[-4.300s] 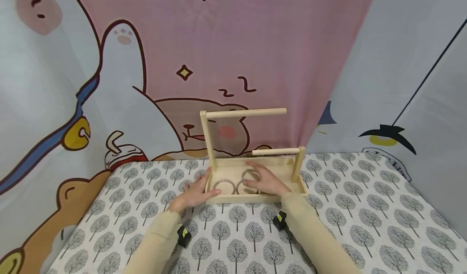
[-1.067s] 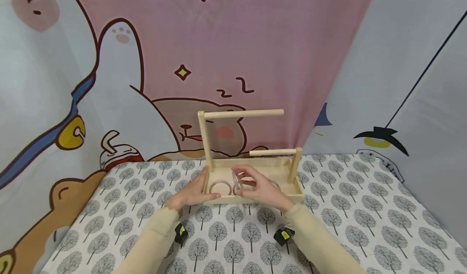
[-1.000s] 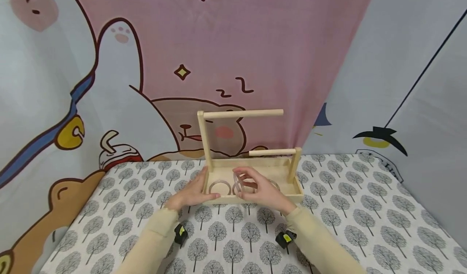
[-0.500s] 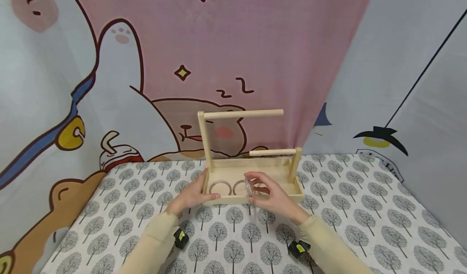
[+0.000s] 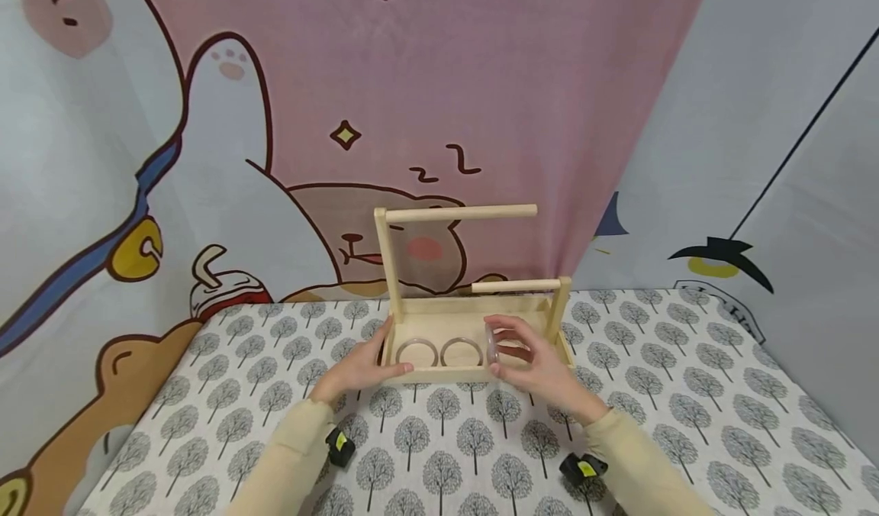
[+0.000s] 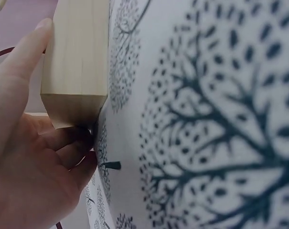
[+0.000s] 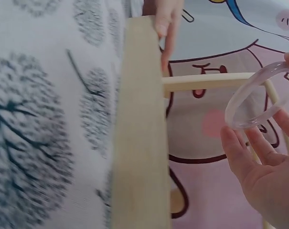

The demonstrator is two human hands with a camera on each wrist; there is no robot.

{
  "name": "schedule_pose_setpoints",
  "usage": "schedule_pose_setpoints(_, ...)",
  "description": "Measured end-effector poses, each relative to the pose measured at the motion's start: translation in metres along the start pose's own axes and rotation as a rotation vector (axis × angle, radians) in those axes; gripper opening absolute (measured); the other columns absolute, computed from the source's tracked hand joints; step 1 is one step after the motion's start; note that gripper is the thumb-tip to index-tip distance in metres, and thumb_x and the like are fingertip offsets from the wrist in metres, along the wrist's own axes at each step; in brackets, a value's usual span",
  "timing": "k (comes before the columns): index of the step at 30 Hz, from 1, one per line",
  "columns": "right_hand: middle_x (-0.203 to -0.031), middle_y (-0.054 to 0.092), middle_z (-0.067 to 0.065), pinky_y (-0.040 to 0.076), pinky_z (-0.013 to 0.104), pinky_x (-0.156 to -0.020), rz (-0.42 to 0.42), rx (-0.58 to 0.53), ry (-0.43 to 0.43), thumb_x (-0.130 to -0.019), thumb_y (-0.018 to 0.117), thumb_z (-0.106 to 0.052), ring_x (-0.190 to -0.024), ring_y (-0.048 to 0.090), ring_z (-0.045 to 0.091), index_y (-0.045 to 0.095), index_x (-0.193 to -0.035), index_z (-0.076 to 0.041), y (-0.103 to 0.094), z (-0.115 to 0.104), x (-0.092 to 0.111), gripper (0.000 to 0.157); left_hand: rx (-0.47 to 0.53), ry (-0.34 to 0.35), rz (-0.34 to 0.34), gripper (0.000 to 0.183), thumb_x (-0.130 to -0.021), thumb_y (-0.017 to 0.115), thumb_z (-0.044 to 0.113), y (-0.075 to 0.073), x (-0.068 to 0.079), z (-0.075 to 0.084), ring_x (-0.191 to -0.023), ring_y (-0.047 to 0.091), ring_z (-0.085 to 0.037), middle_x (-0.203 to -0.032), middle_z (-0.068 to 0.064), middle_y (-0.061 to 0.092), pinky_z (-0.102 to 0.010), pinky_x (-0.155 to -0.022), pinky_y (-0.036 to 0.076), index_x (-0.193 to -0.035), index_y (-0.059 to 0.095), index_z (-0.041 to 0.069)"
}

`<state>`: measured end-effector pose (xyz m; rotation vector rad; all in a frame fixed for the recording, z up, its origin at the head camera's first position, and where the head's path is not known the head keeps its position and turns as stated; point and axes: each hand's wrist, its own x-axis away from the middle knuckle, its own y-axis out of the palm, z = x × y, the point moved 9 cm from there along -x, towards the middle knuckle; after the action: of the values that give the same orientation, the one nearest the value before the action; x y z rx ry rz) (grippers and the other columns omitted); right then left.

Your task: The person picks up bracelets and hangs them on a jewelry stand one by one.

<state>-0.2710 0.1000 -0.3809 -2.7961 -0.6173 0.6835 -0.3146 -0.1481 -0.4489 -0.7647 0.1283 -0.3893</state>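
My right hand [image 5: 542,367] pinches a translucent pale bangle [image 5: 491,344] between thumb and fingertips, holding it on edge over the wooden display stand's tray. The right wrist view shows this bangle [image 7: 237,102] tilted, with the fingers spread around its rim. Two more bangles, a left one [image 5: 400,346] and a middle one [image 5: 445,345], lie flat side by side in the tray. My left hand [image 5: 357,367] holds the left end of the wooden display stand [image 5: 453,376], thumb over the front rim and fingers along the outer side. My right hand hides part of the tray floor.
A tall post with a long upper rod [image 5: 460,213] rises at the stand's left end. At the right end, a shorter post carries a lower rod [image 5: 515,286]. A tree-patterned cloth [image 5: 687,424] covers the table, and a cartoon curtain [image 5: 481,104] hangs behind it.
My right hand has moved rightward along the tray with the bangle, uncovering the middle bangle. A ring seen behind this hand one second ago is now out of sight. My left hand stays put.
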Motion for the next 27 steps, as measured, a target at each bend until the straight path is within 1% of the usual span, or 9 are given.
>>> schedule_pose_setpoints(4,-0.131,0.048,0.019,0.045,0.043,-0.099,0.013,0.019,-0.043,-0.08,0.073,0.007,-0.114,0.051,0.039,0.045,-0.139,-0.003,-0.01,-0.013,-0.003,0.066,0.0,0.004,0.002,0.104,-0.084,0.074,0.041,0.0,0.001,0.002,-0.113,0.054,-0.045,-0.132,-0.035,0.048,-0.062,-0.096,0.041,-0.154,0.008,0.002)
schedule_pose_setpoints(8,-0.134,0.046,0.015,0.044,0.043,-0.1,0.028,0.043,-0.05,-0.08,0.071,0.008,-0.117,0.049,0.037,0.044,-0.14,-0.003,-0.024,-0.023,-0.006,0.066,0.001,0.016,0.005,0.102,-0.085,0.074,0.038,0.0,0.002,0.003,-0.11,0.056,-0.044,-0.129,-0.034,0.051,-0.062,-0.094,0.043,-0.154,0.008,0.001)
schedule_pose_setpoints(11,-0.135,0.045,0.018,0.044,0.04,-0.1,0.044,0.046,-0.049,-0.08,0.07,0.01,-0.119,0.048,0.037,0.043,-0.139,0.001,-0.035,-0.029,-0.008,0.066,0.003,0.017,0.001,0.102,-0.086,0.073,0.038,0.001,0.001,0.003,-0.108,0.057,-0.042,-0.128,-0.033,0.052,-0.061,-0.093,0.044,-0.154,0.007,0.002)
schedule_pose_setpoints(15,-0.135,0.044,0.02,0.045,0.034,-0.1,0.054,0.062,-0.054,-0.079,0.07,0.011,-0.119,0.048,0.036,0.042,-0.139,0.003,-0.047,-0.037,-0.013,0.067,0.002,0.004,-0.006,0.102,-0.086,0.071,0.041,0.002,0.002,0.001,-0.112,0.055,-0.043,-0.133,-0.034,0.048,-0.062,-0.095,0.042,-0.155,0.006,0.003)
schedule_pose_setpoints(18,-0.136,0.045,0.018,0.045,0.034,-0.1,0.059,0.085,-0.065,-0.08,0.07,0.01,-0.119,0.048,0.035,0.042,-0.14,0.001,-0.055,-0.042,-0.019,0.067,0.003,-0.001,-0.009,0.102,-0.086,0.071,0.043,0.002,0.003,0.001,-0.113,0.054,-0.045,-0.135,-0.034,0.046,-0.062,-0.095,0.041,-0.155,0.005,0.004)
schedule_pose_setpoints(22,-0.134,0.048,0.015,0.045,0.036,-0.099,0.083,0.121,-0.081,-0.081,0.07,0.01,-0.116,0.05,0.035,0.042,-0.141,-0.001,-0.065,-0.047,-0.027,0.067,0.011,0.002,-0.01,0.102,-0.087,0.07,0.042,0.001,0.004,0.002,-0.113,0.054,-0.045,-0.135,-0.034,0.046,-0.062,-0.095,0.041,-0.155,0.005,0.005)
schedule_pose_setpoints(23,-0.133,0.049,0.014,0.046,0.035,-0.099,0.09,0.128,-0.083,-0.081,0.07,0.01,-0.116,0.05,0.036,0.042,-0.141,-0.001,-0.068,-0.048,-0.028,0.067,0.016,0.003,-0.011,0.102,-0.087,0.07,0.041,0.001,0.004,0.002,-0.112,0.054,-0.044,-0.134,-0.034,0.046,-0.062,-0.095,0.041,-0.155,0.004,0.005)
schedule_pose_setpoints(27,-0.132,0.049,0.013,0.047,0.031,-0.097,0.113,0.156,-0.08,-0.082,0.07,0.009,-0.115,0.051,0.032,0.042,-0.142,-0.003,-0.076,-0.052,-0.034,0.068,0.02,0.006,-0.018,0.101,-0.087,0.07,0.04,0.001,0.005,0.004,-0.11,0.056,-0.043,-0.133,-0.033,0.048,-0.061,-0.095,0.042,-0.155,0.004,0.005)
